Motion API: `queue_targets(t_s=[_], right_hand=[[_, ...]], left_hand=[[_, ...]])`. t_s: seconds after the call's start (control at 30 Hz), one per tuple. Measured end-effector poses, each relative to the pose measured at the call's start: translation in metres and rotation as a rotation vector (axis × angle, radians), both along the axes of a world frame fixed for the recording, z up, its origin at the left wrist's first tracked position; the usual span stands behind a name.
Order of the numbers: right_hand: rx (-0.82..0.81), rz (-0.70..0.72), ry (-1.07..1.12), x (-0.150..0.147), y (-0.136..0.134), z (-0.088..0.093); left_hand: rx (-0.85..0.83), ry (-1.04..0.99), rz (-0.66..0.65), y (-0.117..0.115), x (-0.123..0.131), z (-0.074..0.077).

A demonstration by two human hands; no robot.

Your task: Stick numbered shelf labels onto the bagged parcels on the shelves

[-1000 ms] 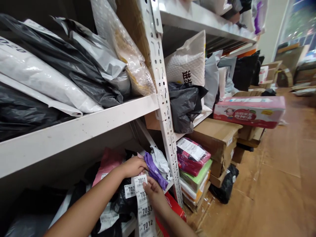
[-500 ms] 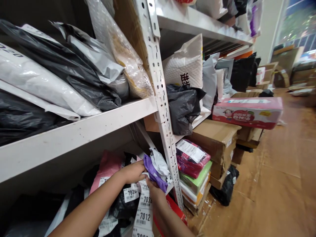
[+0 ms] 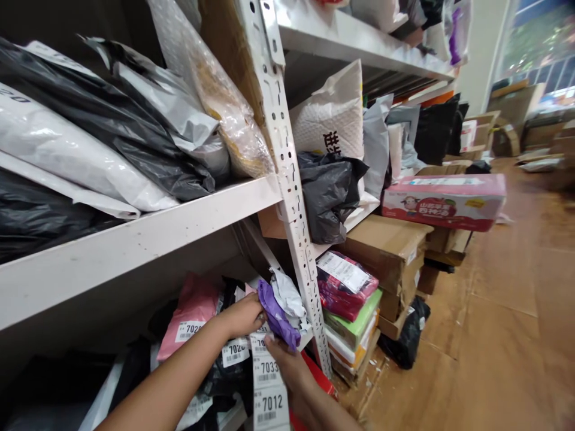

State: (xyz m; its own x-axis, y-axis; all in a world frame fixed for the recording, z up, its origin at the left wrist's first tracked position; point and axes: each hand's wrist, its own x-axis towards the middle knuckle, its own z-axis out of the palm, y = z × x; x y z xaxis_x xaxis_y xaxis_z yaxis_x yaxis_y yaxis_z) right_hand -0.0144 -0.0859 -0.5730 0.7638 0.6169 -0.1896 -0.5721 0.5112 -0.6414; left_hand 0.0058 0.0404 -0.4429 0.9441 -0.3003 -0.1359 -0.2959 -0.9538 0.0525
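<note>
A strip of white numbered labels (image 3: 268, 383) hangs down at the bottom centre, showing 7033 and 7012. My right hand (image 3: 285, 362) pinches the strip near its top. My left hand (image 3: 242, 315) is closed, its fingers pressed against the upper end of the strip and a purple parcel (image 3: 277, 315) on the low shelf. Beside them lie a pink parcel (image 3: 191, 311) labelled 7020 and a black bag (image 3: 229, 374) with another number label.
A white metal shelf upright (image 3: 287, 185) stands just right of my hands. The shelf board (image 3: 135, 239) above carries black, white and grey mail bags. Stacked parcels (image 3: 353, 311), cardboard boxes (image 3: 389, 248) and a pink carton (image 3: 442, 200) sit to the right on a brown floor.
The label strip has moved down through my right hand; the 7031 label is no longer visible at the top. My view shifted slightly right, revealing the pink parcel's label.
</note>
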Motion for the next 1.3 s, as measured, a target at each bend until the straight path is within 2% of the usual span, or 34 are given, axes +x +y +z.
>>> queue_targets(t_s=[0.13,0.3,0.4,0.47,0.53,0.6,0.63,0.67,0.7,0.8,0.87,0.97,1.13,1.2,1.3], right_hand=[[0.069,0.348,-0.012,0.003,-0.030,0.006],[-0.099,0.780,-0.322,0.021,-0.082,0.020],[-0.110,0.849,-0.466,0.029,-0.102,0.028],[-0.035,0.798,-0.474,0.033,-0.109,0.032],[0.043,0.690,-0.441,0.037,-0.112,0.032],[0.100,0.568,-0.399,0.040,-0.111,0.029],[0.120,0.511,-0.382,0.041,-0.110,0.027],[0.130,0.462,-0.371,0.042,-0.108,0.025],[0.131,0.417,-0.365,0.042,-0.105,0.022],[0.080,0.280,-0.358,0.041,-0.096,0.017],[0.017,0.196,-0.349,0.040,-0.089,0.015],[-0.045,0.125,-0.378,0.035,-0.076,0.010],[-0.013,0.003,-0.412,0.024,-0.046,0.002],[-0.021,-0.050,-0.398,0.021,-0.036,0.002],[-0.061,-0.058,-0.364,0.020,-0.026,0.000]], left_hand=[[0.048,-0.037,0.015,-0.004,-0.005,-0.004],[0.052,-0.058,0.039,-0.005,-0.011,-0.006],[0.033,-0.042,0.028,-0.005,-0.015,-0.006],[0.022,-0.030,0.045,-0.006,-0.018,-0.006],[-0.042,-0.076,0.133,-0.007,-0.021,-0.005],[-0.135,-0.240,0.274,-0.011,-0.023,-0.001],[-0.168,-0.331,0.305,-0.014,-0.024,0.003],[-0.181,-0.388,0.274,-0.017,-0.025,0.009],[-0.173,-0.386,0.175,-0.021,-0.026,0.014],[-0.064,-0.150,-0.202,-0.028,-0.026,0.026],[0.042,-0.055,-0.268,-0.029,-0.028,0.027],[0.083,-0.044,-0.202,-0.029,-0.031,0.022],[-0.084,0.017,-0.023,-0.037,-0.031,0.018],[-0.057,0.014,0.022,-0.042,-0.028,0.016],[0.028,-0.016,0.023,-0.046,-0.025,0.010]])
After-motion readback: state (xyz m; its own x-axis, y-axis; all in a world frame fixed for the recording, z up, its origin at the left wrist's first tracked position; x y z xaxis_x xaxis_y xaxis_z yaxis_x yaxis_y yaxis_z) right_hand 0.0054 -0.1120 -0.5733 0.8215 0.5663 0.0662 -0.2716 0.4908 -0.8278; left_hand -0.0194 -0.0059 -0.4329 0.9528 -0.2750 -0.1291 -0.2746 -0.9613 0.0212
